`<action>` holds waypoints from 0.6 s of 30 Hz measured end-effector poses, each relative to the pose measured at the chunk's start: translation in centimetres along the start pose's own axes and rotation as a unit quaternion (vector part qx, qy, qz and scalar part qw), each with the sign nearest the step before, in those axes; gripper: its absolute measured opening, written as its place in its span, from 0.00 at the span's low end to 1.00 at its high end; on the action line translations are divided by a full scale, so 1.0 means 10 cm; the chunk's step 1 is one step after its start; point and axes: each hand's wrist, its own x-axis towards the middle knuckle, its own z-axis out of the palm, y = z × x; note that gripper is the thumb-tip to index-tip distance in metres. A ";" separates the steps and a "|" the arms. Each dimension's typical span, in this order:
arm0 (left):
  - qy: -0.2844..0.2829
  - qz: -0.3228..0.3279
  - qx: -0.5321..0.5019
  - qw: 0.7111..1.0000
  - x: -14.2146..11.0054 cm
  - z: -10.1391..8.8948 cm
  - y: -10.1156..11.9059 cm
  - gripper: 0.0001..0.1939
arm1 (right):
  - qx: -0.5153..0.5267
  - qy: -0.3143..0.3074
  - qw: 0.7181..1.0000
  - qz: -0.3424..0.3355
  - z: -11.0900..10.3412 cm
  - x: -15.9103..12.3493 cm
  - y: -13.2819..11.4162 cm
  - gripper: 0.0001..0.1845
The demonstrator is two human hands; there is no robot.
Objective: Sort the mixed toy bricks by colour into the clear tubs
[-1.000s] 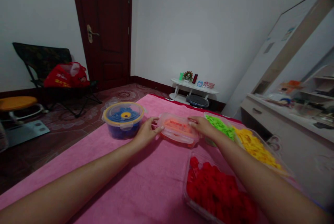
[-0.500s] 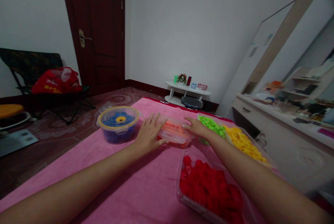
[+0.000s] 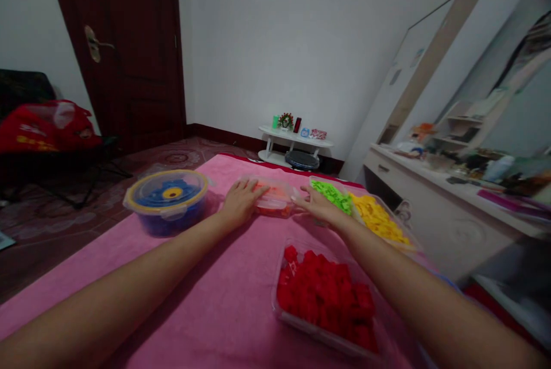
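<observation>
A clear lidded food container (image 3: 275, 199) with orange pieces inside lies on the pink cloth (image 3: 206, 288), between my two hands. My left hand (image 3: 241, 202) grips its left end, with fingers reaching over the lid. At the right end, the fingers of my right hand (image 3: 316, 207) press against the container's edge. Just behind that hand sits an uncovered clear box of bright green pieces (image 3: 333, 195). Nearer to me, between my forearms, stands an uncovered clear box of red pieces (image 3: 325, 300). The undersides of both hands are hidden.
A round tub with a yellow-rimmed lid (image 3: 167, 199) and blue pieces stands on the left. Yellow pieces (image 3: 376, 217) fill a tray on the right. Beyond the cloth are a low white shelf (image 3: 297, 138), a door (image 3: 129, 59) and a cluttered dresser (image 3: 430, 202).
The view has swung to the right, so everything appears farther left. My hands stay at the container's ends, and my left fingers have drawn closer together over its lid.
</observation>
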 end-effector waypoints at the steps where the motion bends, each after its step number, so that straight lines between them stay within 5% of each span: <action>1: 0.004 -0.010 0.006 1.000 0.07 0.05 -0.02 0.32 | -0.009 0.004 1.000 -0.012 -0.07 -0.03 -0.03 0.36; 5: 0.018 -0.036 0.023 0.999 0.31 0.24 -0.10 0.30 | -0.069 0.021 0.994 -0.081 -0.50 -0.40 -0.09 0.27; 9: 0.010 -0.054 0.023 0.998 0.44 0.37 -0.14 0.32 | -0.228 0.052 0.964 -0.125 -1.00 -1.06 0.03 0.17; 14: -0.004 -0.073 0.007 0.997 0.40 0.36 -0.09 0.33 | -0.356 -0.006 0.934 -0.005 -1.37 -2.08 0.53 0.15; 18: 0.032 -0.036 -0.092 0.995 0.26 0.14 0.11 0.33 | -0.387 -0.006 0.920 0.054 -1.32 -2.76 0.95 0.25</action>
